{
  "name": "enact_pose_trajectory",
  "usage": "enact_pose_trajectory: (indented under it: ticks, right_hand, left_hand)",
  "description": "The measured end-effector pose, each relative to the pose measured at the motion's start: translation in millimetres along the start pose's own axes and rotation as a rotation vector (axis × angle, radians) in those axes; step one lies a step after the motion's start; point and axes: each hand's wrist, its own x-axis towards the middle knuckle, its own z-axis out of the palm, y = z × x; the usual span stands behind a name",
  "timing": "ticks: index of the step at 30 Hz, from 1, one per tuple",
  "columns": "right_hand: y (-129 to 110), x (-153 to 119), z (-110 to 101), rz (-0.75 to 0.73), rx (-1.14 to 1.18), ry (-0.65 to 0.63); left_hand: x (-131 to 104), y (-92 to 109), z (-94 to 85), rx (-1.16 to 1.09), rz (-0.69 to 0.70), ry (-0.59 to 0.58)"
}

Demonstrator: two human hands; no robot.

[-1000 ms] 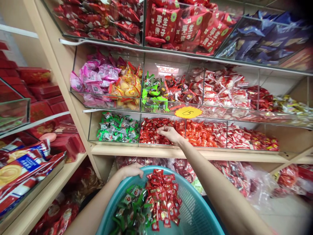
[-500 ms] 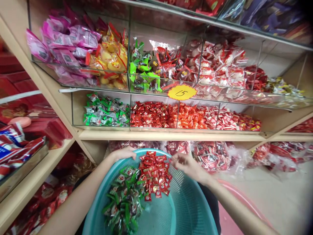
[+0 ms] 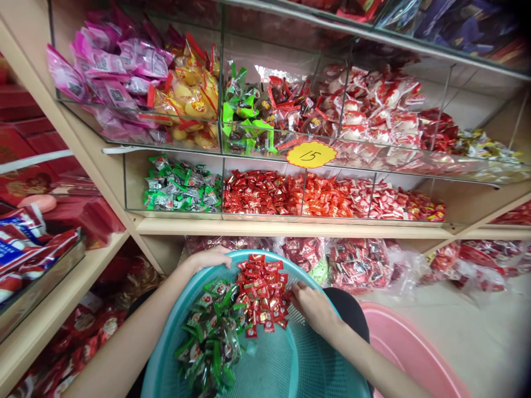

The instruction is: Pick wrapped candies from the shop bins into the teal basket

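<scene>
A teal plastic basket (image 3: 269, 376) sits in front of me. My left hand (image 3: 211, 258) grips its far left rim, the fingers curled over the edge. Inside the basket, green-and-clear wrapped candies (image 3: 211, 337) lie on the left, and a pile of small red wrapped candies (image 3: 262, 293) lies beside them toward the back. My right hand (image 3: 309, 304) is inside the basket at the right edge of the red pile. Its fingers are curled down against the candies, and what they hold, if anything, is hidden.
Glass-fronted shelves (image 3: 257, 216) of sorted candies face me, with a yellow price tag (image 3: 312, 154) marked 15. Bagged candies (image 3: 359, 262) lie beneath the bottom shelf. On the floor to the right stands a pink basin (image 3: 409, 345). A side shelf (image 3: 103, 251) holds packets and red boxes.
My right hand has moved from over the basket's far right rim down and inward to the red candies, its fingers now curled. The left hand stays on the rim.
</scene>
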Motion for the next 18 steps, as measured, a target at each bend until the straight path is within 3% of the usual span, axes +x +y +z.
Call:
enact_pose_trajectory:
  ticks: [6,13,18]
  right_hand:
    - [-4.3,8.4,6.4,0.016,0.016,0.026]
    - [3.5,11.8,27.1,-0.016,0.264,0.156]
    - [4.8,6.6,26.4,0.004,0.35,0.168]
  left_hand:
    - [0.2,0.6,-1.0,0.014,-0.015,-0.012]
    - [1.5,-1.4,-1.2,0.001,0.022,-0.006]
    - [0.8,-0.6,-0.1,-0.004,0.01,-0.004]
